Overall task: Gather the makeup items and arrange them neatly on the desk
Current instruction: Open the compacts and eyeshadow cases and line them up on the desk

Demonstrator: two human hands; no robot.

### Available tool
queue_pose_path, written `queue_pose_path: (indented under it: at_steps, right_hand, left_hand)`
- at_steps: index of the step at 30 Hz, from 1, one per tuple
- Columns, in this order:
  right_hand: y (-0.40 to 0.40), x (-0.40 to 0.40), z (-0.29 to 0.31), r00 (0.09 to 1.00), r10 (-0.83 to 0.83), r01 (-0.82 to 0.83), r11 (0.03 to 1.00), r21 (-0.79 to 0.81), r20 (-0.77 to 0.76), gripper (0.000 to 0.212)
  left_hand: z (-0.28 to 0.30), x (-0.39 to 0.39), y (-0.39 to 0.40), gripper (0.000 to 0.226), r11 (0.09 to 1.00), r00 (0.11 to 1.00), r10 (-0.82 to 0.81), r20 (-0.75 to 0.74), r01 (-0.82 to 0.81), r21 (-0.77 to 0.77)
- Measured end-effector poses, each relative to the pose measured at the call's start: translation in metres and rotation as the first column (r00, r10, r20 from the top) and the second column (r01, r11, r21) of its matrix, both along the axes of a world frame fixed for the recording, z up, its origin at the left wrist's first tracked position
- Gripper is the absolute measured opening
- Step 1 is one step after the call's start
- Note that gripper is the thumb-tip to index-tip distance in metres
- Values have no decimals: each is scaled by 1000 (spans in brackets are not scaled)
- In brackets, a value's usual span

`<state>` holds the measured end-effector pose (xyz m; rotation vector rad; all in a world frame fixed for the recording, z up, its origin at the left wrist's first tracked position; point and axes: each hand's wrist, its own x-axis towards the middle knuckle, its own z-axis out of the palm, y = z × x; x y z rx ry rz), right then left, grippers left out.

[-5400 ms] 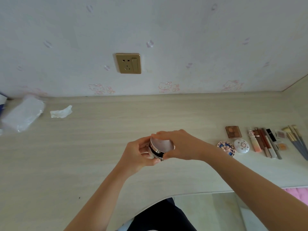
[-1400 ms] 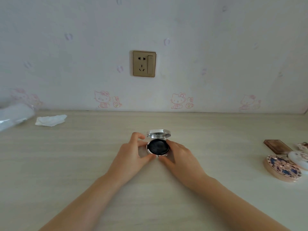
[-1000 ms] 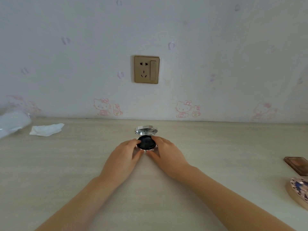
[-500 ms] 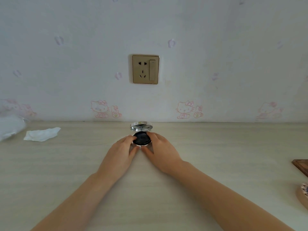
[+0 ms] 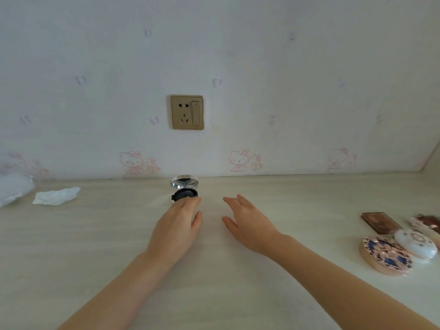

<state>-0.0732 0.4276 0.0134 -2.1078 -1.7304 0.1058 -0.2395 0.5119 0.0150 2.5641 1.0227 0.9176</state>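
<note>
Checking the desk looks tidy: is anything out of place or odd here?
Yes. The round compact sits open by the wall, lid up, far from the other makeup at the right. A crumpled tissue lies at the left.

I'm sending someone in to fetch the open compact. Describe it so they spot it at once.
Find the gold wall socket above the pale wood desk. Directly beneath it, against the wall, stands the small round black compact, at the left hand fingertips. Unlike the closed patterned compacts far right, its mirrored silver lid stands open.
</note>
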Motion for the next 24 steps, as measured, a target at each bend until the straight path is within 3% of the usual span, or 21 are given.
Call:
queue_pose_path:
  at_steps: [6,15,20,24]
  right_hand:
    - [-86,38,12,990,-87,82,996,47,110,49]
    - [-199,104,20,963,-234,234,972,12,136,45]
    - [-243,137,23,970,-147,175,975,-138,191,61]
    - [-260,159,27,947,-122,185,963,-195,298,67]
  left_hand:
    - [0,41,-62,36,992,992,-120,-35,118,-54]
    - [-8,117,-146,30,937,945,-328,6,326,-124]
    - [-15,154,-179,39,870,871,-490,-30,486,-86]
    - [-19,182,-194,55,848,846,-528,-71,520,-101]
